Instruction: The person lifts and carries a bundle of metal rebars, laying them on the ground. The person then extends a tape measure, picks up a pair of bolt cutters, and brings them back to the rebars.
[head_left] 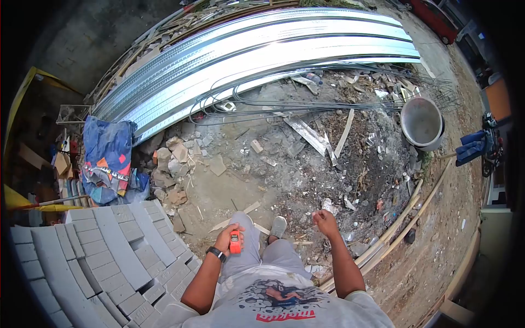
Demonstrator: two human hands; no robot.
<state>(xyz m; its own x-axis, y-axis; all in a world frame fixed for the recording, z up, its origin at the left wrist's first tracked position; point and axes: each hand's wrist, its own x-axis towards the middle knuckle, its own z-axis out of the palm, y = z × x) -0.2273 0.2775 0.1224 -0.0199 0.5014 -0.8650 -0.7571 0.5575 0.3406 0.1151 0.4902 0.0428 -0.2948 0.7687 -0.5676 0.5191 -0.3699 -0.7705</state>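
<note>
Close to my left thigh, my left hand (225, 240) is closed around an orange handheld meter (235, 242) with a small grey display. A dark watch (216, 253) is on that wrist. My right hand (326, 223) hangs in the air over the rubble to the right, its fingers loosely curled and slightly apart, with nothing visible in it. Below are my legs in grey trousers, and one shoe (278, 226) shows on the dirt. Stacked grey blocks (112, 246) stand to the left of my left arm.
Long shiny metal sheets (262, 46) lie across the back, with thin bent rods (306, 104) before them. Broken stones (176, 150) and wood scraps (343, 134) litter the ground. A round bucket (421, 123) stands right, near long poles (404, 218). Blue cloth (106, 150) hangs left.
</note>
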